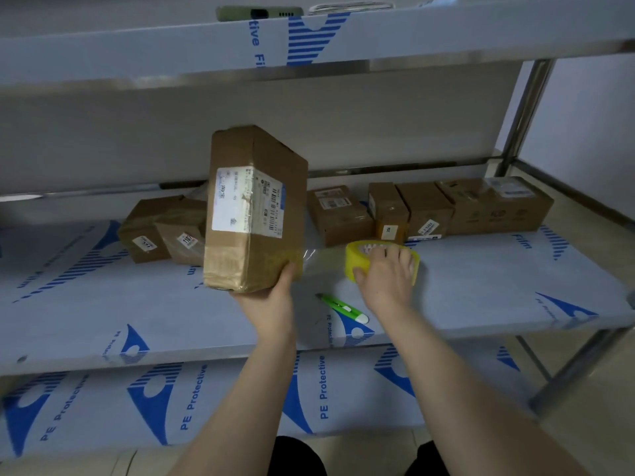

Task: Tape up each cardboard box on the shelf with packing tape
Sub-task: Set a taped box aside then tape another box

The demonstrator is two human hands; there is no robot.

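A tall cardboard box with a white shipping label stands on end, tilted, above the middle shelf. My left hand grips its lower right corner from below. My right hand grips a yellow roll of packing tape just right of the box. A clear strip of tape stretches from the roll to the box's lower edge. Several smaller cardboard boxes sit at the back of the shelf, two on the left and a row on the right.
A green and white utility knife lies on the shelf between my hands. An upper shelf hangs overhead with a green object on it. A lower shelf juts out below. A steel post stands at the right.
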